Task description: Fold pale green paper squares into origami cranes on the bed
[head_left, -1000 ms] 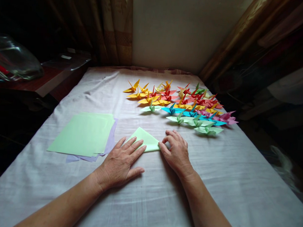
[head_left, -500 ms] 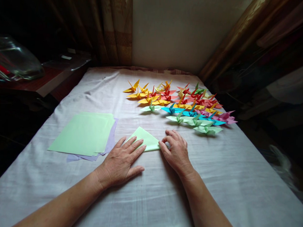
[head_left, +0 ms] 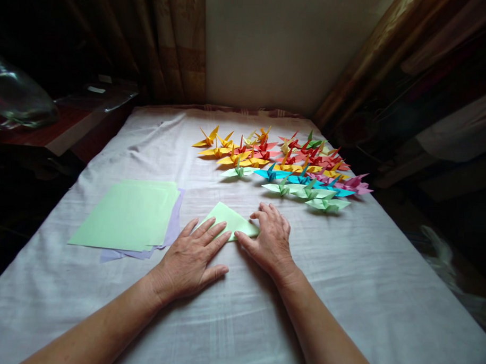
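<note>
Right hand (head_left: 269,240) slid left — now covering the folded paper's (head_left: 225,219) corner.

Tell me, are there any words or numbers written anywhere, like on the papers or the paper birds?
None can be read.
The folded green paper under the left hand and right hand is plain.
The stack of paper sheets and the paper cranes show no writing.
The white cloth is blank too.
</note>
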### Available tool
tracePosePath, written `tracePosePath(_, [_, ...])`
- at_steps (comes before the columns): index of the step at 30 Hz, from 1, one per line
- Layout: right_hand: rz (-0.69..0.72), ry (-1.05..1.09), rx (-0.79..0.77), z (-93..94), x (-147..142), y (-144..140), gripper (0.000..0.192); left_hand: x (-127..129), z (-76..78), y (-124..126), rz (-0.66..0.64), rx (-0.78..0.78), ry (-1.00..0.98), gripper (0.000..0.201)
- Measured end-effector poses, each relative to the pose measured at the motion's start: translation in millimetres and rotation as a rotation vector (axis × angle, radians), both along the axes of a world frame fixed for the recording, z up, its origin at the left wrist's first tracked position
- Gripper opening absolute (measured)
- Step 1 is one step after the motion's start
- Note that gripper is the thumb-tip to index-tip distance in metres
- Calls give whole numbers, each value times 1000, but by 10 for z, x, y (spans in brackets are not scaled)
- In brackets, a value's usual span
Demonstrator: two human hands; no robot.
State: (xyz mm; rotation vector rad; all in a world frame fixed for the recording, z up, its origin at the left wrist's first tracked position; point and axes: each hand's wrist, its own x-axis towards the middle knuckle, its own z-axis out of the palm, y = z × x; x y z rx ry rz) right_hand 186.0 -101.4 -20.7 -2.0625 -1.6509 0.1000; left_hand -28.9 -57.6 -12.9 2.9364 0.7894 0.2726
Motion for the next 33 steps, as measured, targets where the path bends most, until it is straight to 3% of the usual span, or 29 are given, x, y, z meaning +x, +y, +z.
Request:
tracePosePath(7, [-60, 10, -128, 59, 40, -8, 51, -2, -8, 7, 0, 6, 20, 66])
tracePosePath(17, [-242, 20, -291, 126, 476, -73, 53, -26, -22, 35, -11, 29, 36, 65])
tracePosePath(33, [-211, 30, -336, 181, 485, -56, 51, 5, 68, 46, -20, -25, 141, 60])
